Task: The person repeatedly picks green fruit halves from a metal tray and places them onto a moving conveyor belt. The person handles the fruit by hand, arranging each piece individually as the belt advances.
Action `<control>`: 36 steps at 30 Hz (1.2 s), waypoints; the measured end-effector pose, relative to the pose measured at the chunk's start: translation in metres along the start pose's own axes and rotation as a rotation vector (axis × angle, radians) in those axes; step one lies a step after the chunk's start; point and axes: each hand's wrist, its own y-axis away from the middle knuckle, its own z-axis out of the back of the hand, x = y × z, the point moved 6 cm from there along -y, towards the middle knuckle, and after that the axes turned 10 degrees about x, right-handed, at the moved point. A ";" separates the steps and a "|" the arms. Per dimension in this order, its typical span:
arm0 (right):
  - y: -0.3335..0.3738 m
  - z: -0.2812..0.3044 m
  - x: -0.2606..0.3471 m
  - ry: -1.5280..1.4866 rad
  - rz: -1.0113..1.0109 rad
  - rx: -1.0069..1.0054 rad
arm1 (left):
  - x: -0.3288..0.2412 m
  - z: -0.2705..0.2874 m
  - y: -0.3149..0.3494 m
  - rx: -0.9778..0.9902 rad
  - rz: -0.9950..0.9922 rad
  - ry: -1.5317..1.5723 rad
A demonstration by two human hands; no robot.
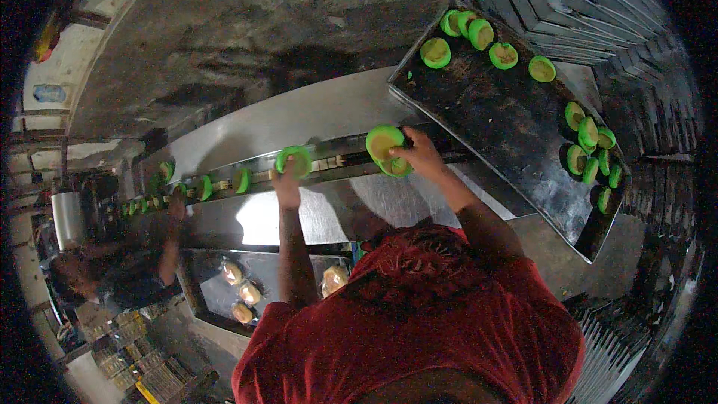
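My left hand [287,188] is closed on a round, bright green bun [298,158] over a narrow conveyor [326,164]. To its right, my right hand [420,154] grips green buns [384,142] with tan undersides; two seem to overlap, one lower than the other. Both are slightly blurred. Several more green buns [241,180] stand on edge along the conveyor, leading away to the left.
A dark metal tray [486,116] at the right bears several green buns along its edges. Another tray [288,268], nearer me, holds wrapped buns [250,294]. At the left, another person's arm [173,243] reaches toward the conveyor. Stacked trays [598,7] fill the far right.
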 end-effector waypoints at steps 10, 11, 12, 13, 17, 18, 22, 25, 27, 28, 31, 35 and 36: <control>0.032 0.028 -0.017 0.016 0.004 -0.276 | -0.084 -0.009 0.016 -0.196 0.015 -0.568; 0.036 0.030 -0.003 0.040 0.039 -0.296 | -0.099 -0.021 0.012 -0.122 -0.047 -0.435; 0.038 0.031 0.007 0.070 0.080 -0.317 | -0.112 -0.033 0.011 -0.026 -0.093 -0.474; 0.039 0.030 0.000 0.015 0.077 -0.337 | -0.126 -0.048 0.007 0.080 -0.148 -0.508; 0.055 0.025 0.006 0.000 0.081 -0.399 | -0.077 -0.025 0.017 0.121 -0.214 -0.766; 0.064 0.029 0.016 0.046 0.070 -0.409 | -0.060 -0.004 0.020 0.026 0.000 -0.712; 0.063 0.022 0.032 0.333 -0.041 -0.364 | -0.084 0.039 0.018 -0.257 0.244 -0.976; 0.055 0.014 0.024 0.484 -0.082 -0.291 | -0.163 0.003 -0.002 -0.241 -0.101 -0.642; 0.062 0.020 0.065 0.656 0.248 -0.369 | -0.199 -0.033 -0.031 -0.188 -0.250 -0.390; 0.057 0.036 0.093 0.583 0.340 -0.290 | -0.219 -0.056 -0.049 -0.139 -0.268 -0.252; 0.002 0.145 0.123 0.666 0.248 -0.473 | -0.295 -0.147 -0.117 0.136 -0.418 -0.157; -0.099 0.254 0.145 0.992 -0.131 -0.527 | -0.294 -0.283 -0.214 0.312 -0.363 -0.784; -0.111 0.263 0.147 0.986 -0.182 -0.505 | -0.298 -0.297 -0.223 0.370 -0.354 -0.779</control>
